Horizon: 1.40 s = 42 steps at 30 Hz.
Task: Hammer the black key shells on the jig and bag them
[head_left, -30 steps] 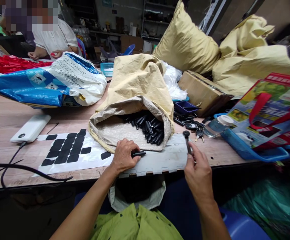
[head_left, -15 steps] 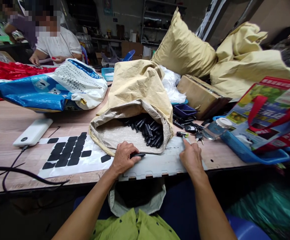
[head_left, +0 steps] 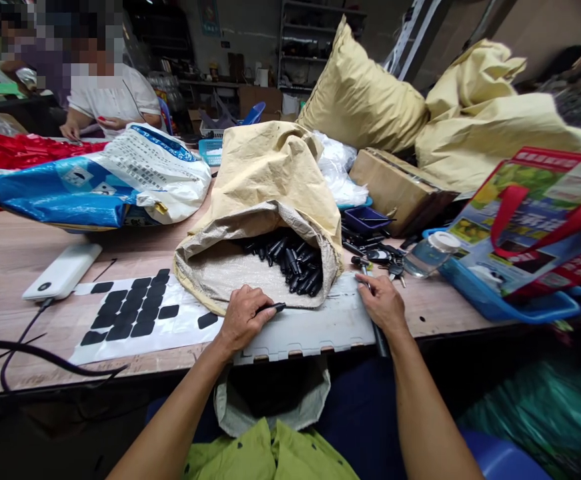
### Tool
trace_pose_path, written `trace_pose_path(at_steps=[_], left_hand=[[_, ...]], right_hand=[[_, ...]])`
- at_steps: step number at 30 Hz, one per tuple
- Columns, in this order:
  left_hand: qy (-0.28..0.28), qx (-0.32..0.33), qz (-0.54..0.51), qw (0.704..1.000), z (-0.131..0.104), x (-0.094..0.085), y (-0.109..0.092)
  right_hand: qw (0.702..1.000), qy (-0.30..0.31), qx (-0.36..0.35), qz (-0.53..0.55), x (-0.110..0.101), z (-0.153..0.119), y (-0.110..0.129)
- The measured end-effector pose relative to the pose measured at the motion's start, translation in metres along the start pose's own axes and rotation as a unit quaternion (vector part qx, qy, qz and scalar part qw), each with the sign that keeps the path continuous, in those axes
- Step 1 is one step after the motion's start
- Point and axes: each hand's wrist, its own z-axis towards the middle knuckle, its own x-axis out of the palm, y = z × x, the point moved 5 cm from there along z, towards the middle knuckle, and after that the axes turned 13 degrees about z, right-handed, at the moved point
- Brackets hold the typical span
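My left hand (head_left: pixel 248 316) is closed around a slim black plastic piece (head_left: pixel 278 307), whose tip sticks out past the thumb. It rests over a grey board (head_left: pixel 306 335) at the table's front edge, just below the mouth of a beige sack (head_left: pixel 265 167). Inside the sack lies a heap of black tapered pieces (head_left: pixel 297 263). My right hand (head_left: pixel 383 305) grips a small hammer (head_left: pixel 381 341). The hammer's head lies beyond my fingers, and its dark handle shows below the palm. Part of the handle is hidden by the hand.
A white sheet with black stickers (head_left: pixel 130 310) and a white power bank (head_left: pixel 63 272) lie left. Keys (head_left: pixel 396 269), a clear jar (head_left: pixel 433 253) and a blue basket (head_left: pixel 520 310) sit right. An open sack (head_left: pixel 273 420) hangs below the edge. A co-worker (head_left: pixel 113 100) sits across.
The hammer has turned in my right hand: its head is angled differently and its handle now shows below the palm. The black piece in my left hand has tilted slightly upward.
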Motion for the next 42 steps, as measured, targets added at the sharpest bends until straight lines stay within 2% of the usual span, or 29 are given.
trace_pose_path(at_steps=[24, 27, 29, 31, 33, 35, 39, 41, 42], left_hand=[[-0.014, 0.001, 0.034, 0.999, 0.003, 0.004, 0.002], [-0.024, 0.009, 0.034, 0.999, -0.004, -0.006, -0.009], [-0.023, 0.041, 0.017, 0.999, -0.020, -0.014, -0.028], [0.014, 0.092, -0.024, 0.995, -0.043, -0.015, -0.053], [0.096, 0.136, -0.066, 0.984, -0.070, -0.003, -0.074], [0.160, 0.119, -0.045, 0.979, -0.092, 0.018, -0.081], [0.253, -0.013, 0.053, 0.966, -0.116, 0.074, -0.053], [0.283, -0.063, 0.088, 0.953, -0.121, 0.090, -0.040], [0.289, -0.076, 0.095, 0.949, -0.122, 0.091, -0.039]], right_hand=[[0.999, -0.030, -0.001, 0.045, 0.003, 0.002, -0.010], [0.999, -0.029, -0.003, 0.045, 0.003, 0.002, -0.010], [0.999, -0.026, -0.001, 0.042, 0.003, 0.002, -0.010], [0.999, -0.025, 0.000, 0.039, 0.003, 0.002, -0.009], [0.999, -0.026, -0.001, 0.037, 0.003, 0.002, -0.009], [0.999, -0.026, 0.001, 0.036, 0.003, 0.002, -0.009], [0.999, -0.021, 0.004, 0.036, 0.004, 0.002, -0.009], [0.999, -0.022, 0.001, 0.034, 0.004, 0.001, -0.009], [0.999, -0.022, -0.001, 0.033, 0.003, 0.001, -0.008]])
